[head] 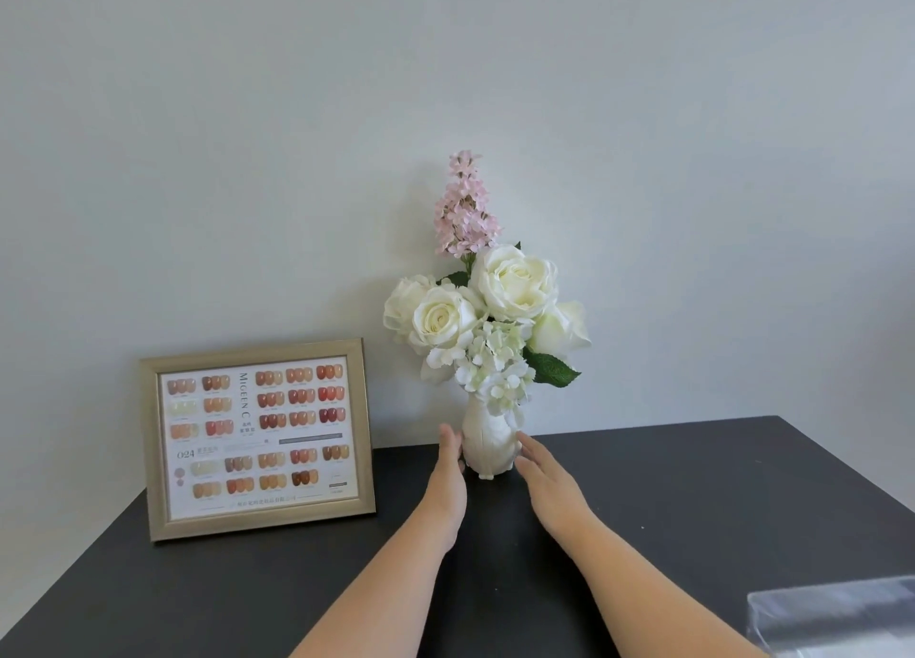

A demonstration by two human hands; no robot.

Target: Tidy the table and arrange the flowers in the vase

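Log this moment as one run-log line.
stage: positioning vase | left hand: open, at vase side | right hand: open, beside vase | flowers: in vase, upright | table: framed chart left

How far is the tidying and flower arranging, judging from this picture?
Done, it seems: the flowers stand in the white vase. In hand: left hand and right hand flank the vase, open; contact is unclear. Possibly left: the clear plastic sheet on the table.

Plain pale grey-white wall [643, 137], dark matte table [718, 509] set against it, soft even light
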